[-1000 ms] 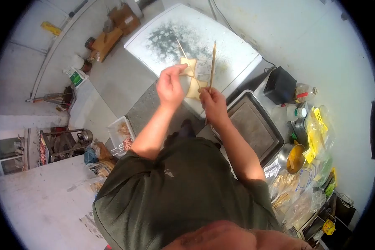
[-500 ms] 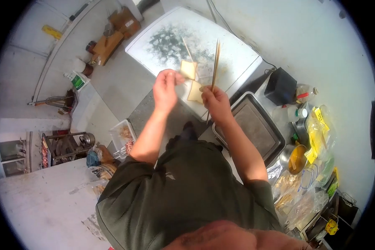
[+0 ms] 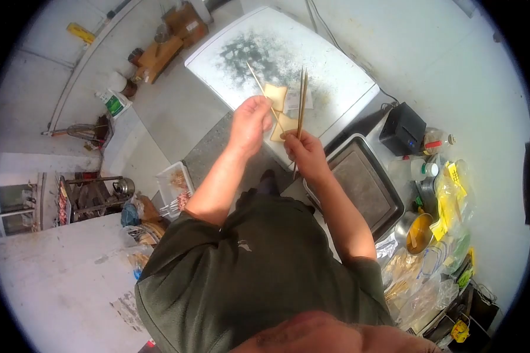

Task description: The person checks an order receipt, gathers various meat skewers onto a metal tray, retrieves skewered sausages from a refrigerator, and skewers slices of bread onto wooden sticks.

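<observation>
My left hand (image 3: 250, 125) is closed on a thin wooden skewer (image 3: 257, 77), which slants down toward the fingers of my right hand. My right hand (image 3: 308, 156) grips a bundle of several thin skewers (image 3: 302, 100), held roughly upright. Two flat, pale square slices that look like bread are between the hands: an upper slice (image 3: 275, 96) and a lower slice (image 3: 284, 125), meeting near a corner. The lower slice's right edge is by my right fingertips; whether they pinch it, I cannot tell. Behind everything is a white table (image 3: 218, 76) with a dark worn patch.
A dark rectangular tray (image 3: 365, 182) lies to the right, with a black box (image 3: 402, 129) beyond it. A metal bowl with orange contents (image 3: 419, 232) and plastic bags (image 3: 447, 200) stand farther right. On the left is a white plastic bin (image 3: 175, 182) with skewered food.
My left hand has closed around the single skewer, which now passes in front of the slices' left side. My right hand keeps its bundle. The whole view has shifted slightly.
</observation>
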Available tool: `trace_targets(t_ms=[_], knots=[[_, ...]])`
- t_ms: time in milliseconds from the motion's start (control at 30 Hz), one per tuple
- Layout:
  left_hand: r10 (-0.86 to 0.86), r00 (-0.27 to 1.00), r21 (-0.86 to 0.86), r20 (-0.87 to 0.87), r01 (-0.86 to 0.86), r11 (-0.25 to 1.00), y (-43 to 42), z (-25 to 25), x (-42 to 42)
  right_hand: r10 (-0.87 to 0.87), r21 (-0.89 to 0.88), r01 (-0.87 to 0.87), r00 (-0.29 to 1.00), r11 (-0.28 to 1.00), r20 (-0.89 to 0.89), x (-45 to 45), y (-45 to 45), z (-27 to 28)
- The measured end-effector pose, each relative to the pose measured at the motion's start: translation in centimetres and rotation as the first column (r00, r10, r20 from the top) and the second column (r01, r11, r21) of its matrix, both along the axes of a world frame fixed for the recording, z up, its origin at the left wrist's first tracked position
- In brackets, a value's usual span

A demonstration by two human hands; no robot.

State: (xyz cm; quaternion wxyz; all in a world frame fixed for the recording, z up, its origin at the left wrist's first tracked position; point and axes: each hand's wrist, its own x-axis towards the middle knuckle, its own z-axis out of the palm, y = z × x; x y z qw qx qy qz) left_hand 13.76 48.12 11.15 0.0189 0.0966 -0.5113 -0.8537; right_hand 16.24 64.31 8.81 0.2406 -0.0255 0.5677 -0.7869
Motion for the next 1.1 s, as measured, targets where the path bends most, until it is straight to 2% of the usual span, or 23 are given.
trace_targets(t_ms=[133,267,333,467,533,633,733,767,833,867,900,933,967,1000,1033,1067,1100], knots=[[0.020,0.999,0.052,0.029,-0.021,0.998,-0.3,-0.2,-0.3,0.023,-0.002,-0.022,0.999,1.000,0.045,-0.1,0.4,-0.3],[0.070,0.998,-0.022,-0.006,-0.071,0.997,-1.0,-0.3,-0.9,0.082,-0.005,-0.082,0.995,0.997,0.063,0.1,0.7,-0.6],[0.062,0.998,-0.031,-0.002,-0.062,0.998,-1.2,-0.4,-1.0,0.109,-0.075,-0.101,0.988,0.992,0.107,0.2,0.8,-0.6],[0.068,0.998,0.065,-0.005,-0.067,0.996,-1.9,-0.3,-1.0,0.135,-0.193,-0.104,0.978,0.976,0.158,0.1,0.7,-0.9],[0.080,0.997,0.114,-0.022,-0.077,0.991,-2.4,-0.2,-1.4,0.147,-0.178,-0.114,0.971,0.977,0.187,0.0,0.7,-1.0],[0.041,0.997,0.008,-0.063,-0.040,0.999,-3.9,-0.5,-2.3,0.138,-0.195,-0.095,0.965,0.976,0.224,0.1,0.3,-1.4],[-0.026,1.000,0.165,-0.018,0.028,0.986,-4.2,-1.3,-3.3,0.109,-0.218,-0.042,0.946,0.975,0.305,0.3,0.1,-1.6],[0.000,1.000,0.172,0.027,-0.005,0.985,-4.1,-1.3,-3.7,0.084,-0.221,-0.009,0.938,0.975,0.336,0.2,0.2,-1.6],[-0.010,0.993,0.191,0.117,-0.013,0.981,-3.1,-1.5,-4.4,-0.093,0.024,0.090,0.979,0.996,0.183,0.8,0.2,-1.7],[-0.096,0.982,0.252,0.163,0.053,0.966,-2.3,-2.2,-4.7,-0.215,0.162,0.198,0.972,0.967,0.095,1.4,0.6,-1.9],[-0.211,0.954,0.316,0.211,0.138,0.939,-1.4,-3.4,-4.8,-0.269,0.353,0.312,0.949,0.882,-0.166,2.1,0.7,-2.5],[-0.322,0.922,0.334,0.214,0.241,0.911,0.1,-4.5,-4.4,-0.332,0.393,0.403,0.913,0.826,-0.239,3.1,1.1,-2.3],[-0.440,0.870,0.355,0.222,0.348,0.868,1.9,-5.5,-3.4,-0.347,0.491,0.408,0.913,0.770,-0.215,4.1,1.9,-1.0],[-0.526,0.817,0.346,0.237,0.435,0.831,3.8,-6.1,-2.5,-0.426,0.517,0.449,0.889,0.729,-0.171,5.0,2.4,-1.1],[-0.602,0.759,0.333,0.250,0.516,0.789,5.8,-6.5,-1.2,-0.493,0.530,0.512,0.849,0.676,-0.190,6.3,3.2,-1.2],[-0.672,0.698,0.350,0.249,0.582,0.734,8.0,-6.9,0.2,-0.557,0.502,0.636,0.766,0.586,-0.320,7.6,3.6,-2.9],[-0.725,0.643,0.358,0.245,0.635,0.685,9.5,-7.1,1.5,-0.568,0.556,0.610,0.776,0.564,-0.274,9.0,4.6,-2.0]])
